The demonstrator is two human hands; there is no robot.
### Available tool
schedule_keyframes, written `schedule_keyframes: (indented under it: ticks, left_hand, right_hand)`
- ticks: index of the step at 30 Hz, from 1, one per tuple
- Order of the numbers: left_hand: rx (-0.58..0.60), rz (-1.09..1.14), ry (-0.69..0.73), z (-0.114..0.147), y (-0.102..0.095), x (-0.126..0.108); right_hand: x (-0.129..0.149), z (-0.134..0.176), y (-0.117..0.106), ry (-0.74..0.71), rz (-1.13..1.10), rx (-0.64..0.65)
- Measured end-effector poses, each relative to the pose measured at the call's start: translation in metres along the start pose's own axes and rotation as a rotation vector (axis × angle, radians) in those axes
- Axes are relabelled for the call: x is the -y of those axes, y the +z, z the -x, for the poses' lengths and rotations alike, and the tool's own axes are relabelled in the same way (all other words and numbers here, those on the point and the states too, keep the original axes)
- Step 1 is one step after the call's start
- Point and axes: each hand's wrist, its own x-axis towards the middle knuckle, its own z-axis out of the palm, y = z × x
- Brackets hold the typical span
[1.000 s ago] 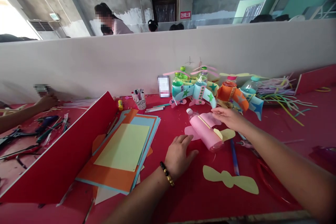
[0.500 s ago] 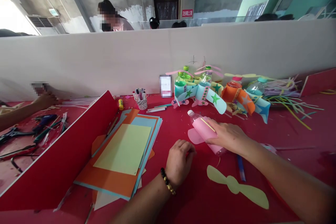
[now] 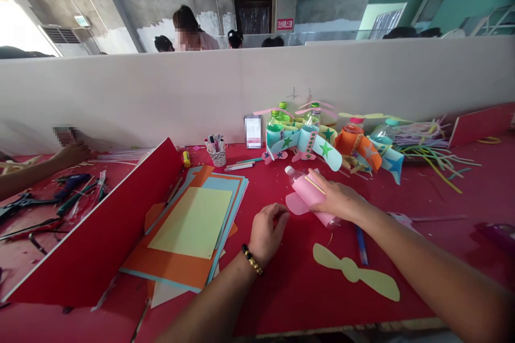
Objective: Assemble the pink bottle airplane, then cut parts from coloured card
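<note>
My right hand is wrapped over a clear plastic bottle covered in pink paper. The bottle lies on its side, its white cap pointing away to the left. A pale yellow strip runs along the top of the pink wrap, and a rounded pink paper flap sticks out at its left side. My left hand is just left of the bottle, apart from it, fingers curled in with nothing visible in them. Nearer to me lies a pale yellow paper propeller. Beside my right forearm is a blue pen.
Coloured paper sheets lie at left beside a red divider. Behind stand a pen cup, a phone and several decorated bottle helicopters. Coloured strips lie at back right. A co-worker's hand is beyond the divider.
The view has shifted slightly, showing more of the table's front edge. My right hand stays on the pink-wrapped bottle; my left hand stays curled beside it.
</note>
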Motion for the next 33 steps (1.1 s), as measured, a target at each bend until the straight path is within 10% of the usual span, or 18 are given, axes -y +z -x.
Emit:
schedule_keyframes:
  ticks: [11, 21, 33]
  left_hand:
    - [0.074, 0.541, -0.212, -0.003, 0.004, 0.004]
    - [0.037, 1.111, -0.280, -0.003, -0.007, -0.012]
    - [-0.046, 1.138, -0.175, -0.008, -0.020, -0.010]
  right_hand:
    - [0.009, 0.017, -0.011, -0.029, -0.345, -0.115]
    - [0.053, 0.051, 0.014, -0.504, -0.019, -0.714]
    - [0.051, 0.091, 0.026, -0.785, -0.109, -0.605]
